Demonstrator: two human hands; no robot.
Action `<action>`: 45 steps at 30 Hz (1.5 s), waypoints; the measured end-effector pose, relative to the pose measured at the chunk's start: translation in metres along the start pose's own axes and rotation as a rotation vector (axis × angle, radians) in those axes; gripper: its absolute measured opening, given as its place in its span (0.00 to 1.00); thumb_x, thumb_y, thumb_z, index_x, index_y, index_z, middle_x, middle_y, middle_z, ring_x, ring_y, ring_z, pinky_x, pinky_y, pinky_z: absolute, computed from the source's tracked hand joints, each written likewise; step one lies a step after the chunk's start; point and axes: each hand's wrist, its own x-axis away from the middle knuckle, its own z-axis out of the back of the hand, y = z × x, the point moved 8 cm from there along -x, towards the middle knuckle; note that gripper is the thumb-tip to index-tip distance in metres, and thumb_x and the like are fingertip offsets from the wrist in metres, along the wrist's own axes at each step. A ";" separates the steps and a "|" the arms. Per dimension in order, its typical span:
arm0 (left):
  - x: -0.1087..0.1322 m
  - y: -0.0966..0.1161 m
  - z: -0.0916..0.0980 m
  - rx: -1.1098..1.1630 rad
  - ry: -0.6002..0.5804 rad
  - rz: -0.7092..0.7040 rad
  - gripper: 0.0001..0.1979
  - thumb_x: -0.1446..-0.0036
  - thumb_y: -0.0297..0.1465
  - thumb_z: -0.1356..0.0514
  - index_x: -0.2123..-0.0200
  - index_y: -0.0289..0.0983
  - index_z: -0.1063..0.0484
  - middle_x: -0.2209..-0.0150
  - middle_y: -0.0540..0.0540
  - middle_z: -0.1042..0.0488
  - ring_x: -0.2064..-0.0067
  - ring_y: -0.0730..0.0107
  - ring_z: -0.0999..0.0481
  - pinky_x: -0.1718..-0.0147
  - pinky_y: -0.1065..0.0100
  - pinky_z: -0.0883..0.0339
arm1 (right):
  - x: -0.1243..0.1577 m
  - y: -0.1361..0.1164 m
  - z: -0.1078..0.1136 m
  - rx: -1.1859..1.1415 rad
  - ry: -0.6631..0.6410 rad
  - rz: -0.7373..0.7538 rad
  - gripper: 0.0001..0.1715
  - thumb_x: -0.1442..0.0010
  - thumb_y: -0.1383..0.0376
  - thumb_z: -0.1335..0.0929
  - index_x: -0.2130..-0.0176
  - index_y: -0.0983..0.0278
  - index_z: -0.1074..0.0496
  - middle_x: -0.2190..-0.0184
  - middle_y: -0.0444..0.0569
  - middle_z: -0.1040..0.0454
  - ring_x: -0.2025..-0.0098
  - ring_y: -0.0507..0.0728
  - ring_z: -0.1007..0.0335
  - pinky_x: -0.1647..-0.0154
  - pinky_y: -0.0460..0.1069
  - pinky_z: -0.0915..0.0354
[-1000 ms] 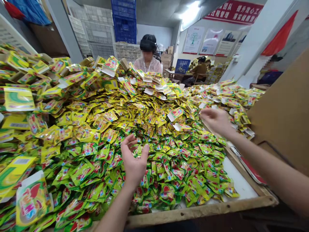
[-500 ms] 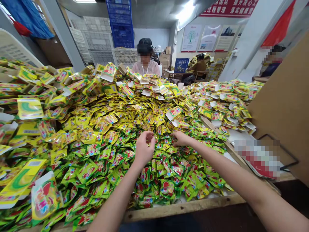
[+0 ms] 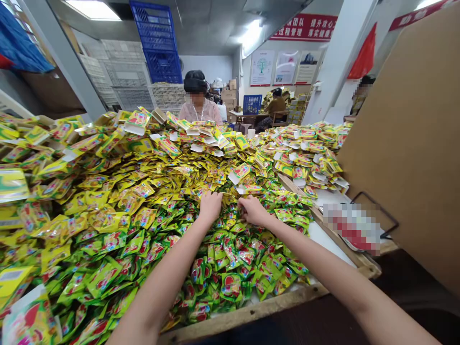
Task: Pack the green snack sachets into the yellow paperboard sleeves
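My left hand (image 3: 210,207) reaches into the middle of a heap of small candy packets, its fingers curled down at the line where yellow packets (image 3: 145,218) meet green packets (image 3: 230,285). Just to its right, my right hand (image 3: 253,211) is closed with the fingertips turned toward the left hand. Yellow wrapping shows between the two hands. Whatever the fingers grip is too small and covered to make out. Beyond the right hand, a small open yellow box (image 3: 239,173) with a white flap lies on the heap.
Stacked yellow boxes (image 3: 86,146) line the left and back, with more boxes (image 3: 312,148) at the right. A wooden edge (image 3: 247,314) borders the table's front. A large cardboard sheet (image 3: 402,143) stands right, beside a metal frame (image 3: 373,208). A person (image 3: 201,108) sits opposite.
The view has swung right, so the scene sits farther left. Both hands have closed from loosely open fingers. They have come a little nearer each other over the yellow packets.
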 end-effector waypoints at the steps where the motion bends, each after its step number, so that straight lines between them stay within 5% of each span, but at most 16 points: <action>1: 0.004 -0.001 0.006 0.040 0.007 0.007 0.04 0.49 0.22 0.40 0.70 0.36 0.30 0.65 0.42 0.27 0.51 0.54 0.32 0.50 0.55 0.41 | 0.003 0.001 0.007 -0.072 0.057 -0.007 0.16 0.61 0.78 0.29 0.69 0.63 0.28 0.70 0.49 0.27 0.55 0.63 0.34 0.52 0.56 0.40; 5: 0.026 0.002 0.020 0.274 -0.004 0.044 0.04 0.47 0.32 0.42 0.68 0.37 0.33 0.75 0.49 0.31 0.67 0.64 0.29 0.66 0.65 0.36 | 0.018 0.007 0.020 -0.433 0.196 -0.085 0.07 0.49 0.64 0.31 0.67 0.64 0.28 0.69 0.48 0.25 0.63 0.59 0.29 0.61 0.54 0.33; 12: 0.064 0.027 -0.005 0.622 -0.115 0.072 0.17 0.48 0.46 0.46 0.71 0.37 0.39 0.78 0.54 0.37 0.78 0.76 0.36 0.79 0.74 0.41 | 0.045 -0.015 -0.014 -0.978 0.083 -0.137 0.28 0.49 0.42 0.36 0.70 0.64 0.28 0.72 0.50 0.23 0.72 0.56 0.26 0.73 0.53 0.28; 16: 0.059 0.037 -0.018 0.589 -0.176 0.062 0.14 0.49 0.42 0.43 0.73 0.38 0.39 0.81 0.57 0.41 0.79 0.77 0.40 0.79 0.75 0.43 | 0.053 -0.008 -0.017 -1.239 0.081 -0.193 0.24 0.58 0.50 0.25 0.71 0.67 0.26 0.74 0.50 0.23 0.73 0.55 0.26 0.70 0.52 0.27; 21: 0.010 0.052 -0.032 0.413 -0.174 0.046 0.12 0.46 0.38 0.43 0.63 0.36 0.33 0.68 0.47 0.30 0.65 0.68 0.29 0.64 0.68 0.35 | 0.053 0.047 0.016 -1.362 0.468 -0.278 0.22 0.64 0.56 0.22 0.71 0.65 0.26 0.73 0.44 0.22 0.70 0.53 0.25 0.66 0.50 0.26; 26: -0.038 0.059 -0.055 0.172 -0.041 0.110 0.10 0.50 0.31 0.38 0.64 0.34 0.29 0.58 0.38 0.32 0.50 0.51 0.33 0.50 0.54 0.43 | 0.053 0.079 0.034 -1.401 0.722 -0.303 0.22 0.66 0.57 0.21 0.72 0.64 0.29 0.73 0.41 0.23 0.68 0.52 0.26 0.65 0.50 0.25; 29: -0.040 0.066 -0.050 0.108 -0.029 0.036 0.04 0.46 0.29 0.42 0.69 0.35 0.27 0.60 0.40 0.32 0.52 0.54 0.32 0.50 0.57 0.41 | 0.053 0.083 0.037 -1.422 0.736 -0.303 0.22 0.67 0.59 0.21 0.73 0.64 0.29 0.74 0.42 0.23 0.69 0.52 0.26 0.67 0.49 0.25; 35: -0.017 0.068 -0.016 0.007 -0.038 -0.141 0.06 0.44 0.31 0.43 0.63 0.38 0.28 0.58 0.44 0.31 0.53 0.62 0.31 0.50 0.64 0.41 | 0.051 0.085 0.035 -1.477 0.719 -0.311 0.20 0.65 0.61 0.21 0.75 0.64 0.30 0.75 0.41 0.24 0.70 0.52 0.26 0.67 0.48 0.25; 39: -0.020 0.061 -0.047 -0.053 -0.044 -0.028 0.17 0.51 0.36 0.36 0.59 0.34 0.29 0.62 0.42 0.29 0.58 0.59 0.28 0.57 0.64 0.36 | 0.049 0.085 0.033 -1.497 0.700 -0.300 0.17 0.61 0.62 0.22 0.74 0.63 0.30 0.74 0.41 0.23 0.66 0.53 0.25 0.61 0.50 0.26; 42: -0.029 0.063 -0.073 -0.073 -0.030 0.030 0.09 0.49 0.34 0.38 0.66 0.34 0.27 0.67 0.42 0.29 0.62 0.60 0.27 0.62 0.64 0.35 | 0.049 0.089 0.037 -1.495 0.693 -0.291 0.16 0.60 0.62 0.23 0.75 0.62 0.32 0.75 0.40 0.24 0.65 0.53 0.25 0.59 0.50 0.26; 45: -0.030 0.071 -0.068 -0.089 -0.016 -0.031 0.04 0.47 0.29 0.42 0.70 0.37 0.26 0.65 0.43 0.30 0.62 0.62 0.28 0.62 0.65 0.36 | 0.051 0.093 0.043 -1.496 0.683 -0.294 0.16 0.61 0.63 0.23 0.75 0.61 0.33 0.76 0.39 0.25 0.66 0.53 0.25 0.59 0.51 0.26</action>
